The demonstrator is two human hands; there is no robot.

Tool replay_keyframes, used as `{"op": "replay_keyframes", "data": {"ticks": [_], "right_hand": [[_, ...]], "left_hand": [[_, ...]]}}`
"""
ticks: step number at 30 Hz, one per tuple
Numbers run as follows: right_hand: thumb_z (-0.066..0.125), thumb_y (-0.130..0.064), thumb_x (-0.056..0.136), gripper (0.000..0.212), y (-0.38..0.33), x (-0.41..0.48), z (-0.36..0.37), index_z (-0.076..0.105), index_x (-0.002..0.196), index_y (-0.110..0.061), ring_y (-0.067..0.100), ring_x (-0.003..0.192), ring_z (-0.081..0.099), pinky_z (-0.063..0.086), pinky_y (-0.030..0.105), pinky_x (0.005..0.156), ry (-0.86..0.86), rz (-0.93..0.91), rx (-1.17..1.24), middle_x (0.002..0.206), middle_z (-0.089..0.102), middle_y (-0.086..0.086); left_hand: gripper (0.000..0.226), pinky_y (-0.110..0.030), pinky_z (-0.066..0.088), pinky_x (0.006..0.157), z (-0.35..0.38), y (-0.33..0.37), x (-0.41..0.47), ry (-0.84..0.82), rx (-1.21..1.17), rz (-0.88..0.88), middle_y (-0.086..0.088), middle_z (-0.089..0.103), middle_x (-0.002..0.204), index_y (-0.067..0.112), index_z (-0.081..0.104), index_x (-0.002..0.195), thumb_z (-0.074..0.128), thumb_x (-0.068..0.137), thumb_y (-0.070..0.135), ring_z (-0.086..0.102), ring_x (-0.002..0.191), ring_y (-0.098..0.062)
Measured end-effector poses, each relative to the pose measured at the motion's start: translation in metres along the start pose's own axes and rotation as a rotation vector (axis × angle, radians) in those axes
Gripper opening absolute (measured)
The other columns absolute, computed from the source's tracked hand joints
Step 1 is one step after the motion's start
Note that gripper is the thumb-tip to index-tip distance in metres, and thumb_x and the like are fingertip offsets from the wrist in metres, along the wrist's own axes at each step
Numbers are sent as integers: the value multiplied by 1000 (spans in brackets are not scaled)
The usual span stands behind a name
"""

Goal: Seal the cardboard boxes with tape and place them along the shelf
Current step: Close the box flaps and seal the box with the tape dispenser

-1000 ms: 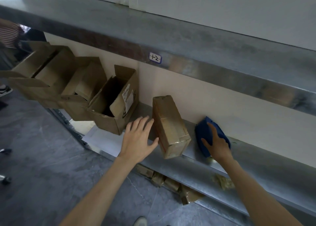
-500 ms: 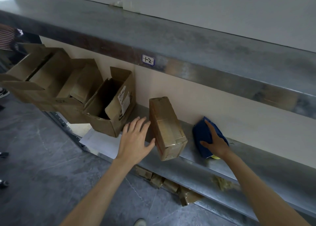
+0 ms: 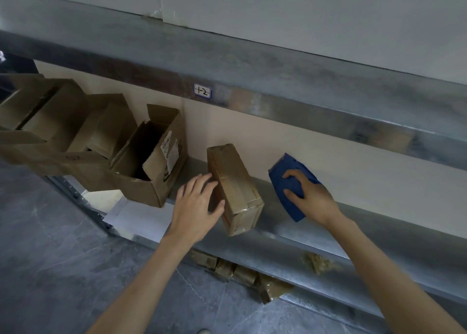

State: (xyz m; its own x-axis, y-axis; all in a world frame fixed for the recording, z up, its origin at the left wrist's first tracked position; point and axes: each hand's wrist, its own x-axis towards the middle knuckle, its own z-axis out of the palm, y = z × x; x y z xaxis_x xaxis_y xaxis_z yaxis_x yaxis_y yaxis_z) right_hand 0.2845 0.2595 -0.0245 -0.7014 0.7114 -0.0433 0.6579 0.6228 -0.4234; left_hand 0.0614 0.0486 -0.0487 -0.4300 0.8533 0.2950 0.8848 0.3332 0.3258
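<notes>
- The left hand [image 3: 198, 207] is held flat, back facing up, with its fingers [image 3: 194, 185] straight and slightly spread. The thumb lies against the left side of the box [image 3: 235, 182].
- The left forearm [image 3: 151, 278] is bare and reaches up from the lower left.
- The right hand [image 3: 312, 197] is palm down, its fingers curled over the blue dispenser [image 3: 283, 179].
- The right forearm [image 3: 379, 270] is bare and extends from the lower right.

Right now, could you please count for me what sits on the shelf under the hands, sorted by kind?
Open cardboard boxes: 3
Taped-shut cardboard box: 1
Blue tape dispenser: 1
White paper sheet: 1
Total: 6
</notes>
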Motion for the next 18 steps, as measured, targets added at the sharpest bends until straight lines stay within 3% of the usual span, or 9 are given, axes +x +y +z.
{"op": "replay_keyframes", "data": {"ticks": [3,7,9,11,15,18], "right_hand": [[49,-44,96,28,-18,-13,-13,34,118,-52,22,60,60,50,37,52,51,-86,33,85,67,7],[58,-43,95,42,-46,-25,-29,32,120,-64,17,80,66,55,39,65,18,-201,244,113,63,-6],[63,-40,93,49,-61,-30,-34,34,125,-62,10,91,64,55,34,71,-41,-260,295,121,56,-20],[66,-36,92,53,-75,-32,-34,35,127,-59,9,96,63,56,36,73,-95,-291,301,123,51,-24],[64,-28,94,56,-93,-31,-15,31,130,-55,23,86,63,54,42,73,-162,-313,216,131,51,-3],[60,-27,96,54,-100,-30,-3,28,133,-51,33,69,59,47,34,62,-174,-292,135,113,62,18]], "left_hand": [[64,-44,40,105,-5,10,-2,-8,-120,-3,4,47,144,22,55,135,33,91,63,39,135,-17],[80,-40,41,98,-2,24,-9,-81,-195,6,8,35,149,25,45,140,48,80,78,37,129,-15],[80,-39,47,94,4,28,-13,-101,-236,10,9,29,150,24,42,142,67,78,66,42,127,-18],[73,-37,53,89,8,29,-15,-99,-311,7,9,25,151,22,43,140,75,80,47,49,123,-18],[64,-35,52,97,9,23,-10,-81,-453,-3,8,28,150,18,46,137,77,82,25,53,121,-13],[65,-23,42,104,8,16,-5,-79,-512,-16,8,32,151,18,46,139,78,82,17,47,127,-10]]}}
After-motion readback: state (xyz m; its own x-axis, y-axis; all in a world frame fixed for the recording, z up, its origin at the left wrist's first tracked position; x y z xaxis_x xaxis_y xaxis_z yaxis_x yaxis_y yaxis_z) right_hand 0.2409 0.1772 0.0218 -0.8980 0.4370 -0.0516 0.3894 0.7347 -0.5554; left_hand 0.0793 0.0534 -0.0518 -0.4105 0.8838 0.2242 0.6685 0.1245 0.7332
